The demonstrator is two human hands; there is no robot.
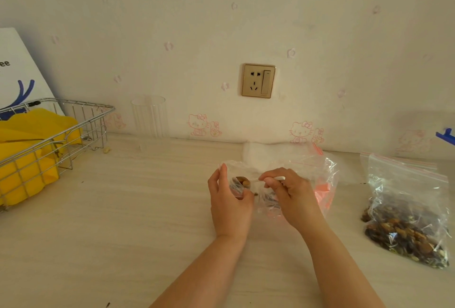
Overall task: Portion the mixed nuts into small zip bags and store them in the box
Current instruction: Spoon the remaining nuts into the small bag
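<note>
Small zip bag (237,188) with a few nuts sits pinched in my left hand (230,203); right hand (286,195) is closed on a white spoon (275,179) at its mouth. Thin, floppy, slippery film: grip by the rim.

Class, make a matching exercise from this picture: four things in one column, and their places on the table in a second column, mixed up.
Things
1. wire basket
2. big bag of nuts
3. clear glass
4. small zip bag

Places
A. far right on the table
B. in the left hand
C. far left on the table
D. by the wall, right of the basket

Pairs: 1-C, 2-A, 3-D, 4-B
</note>
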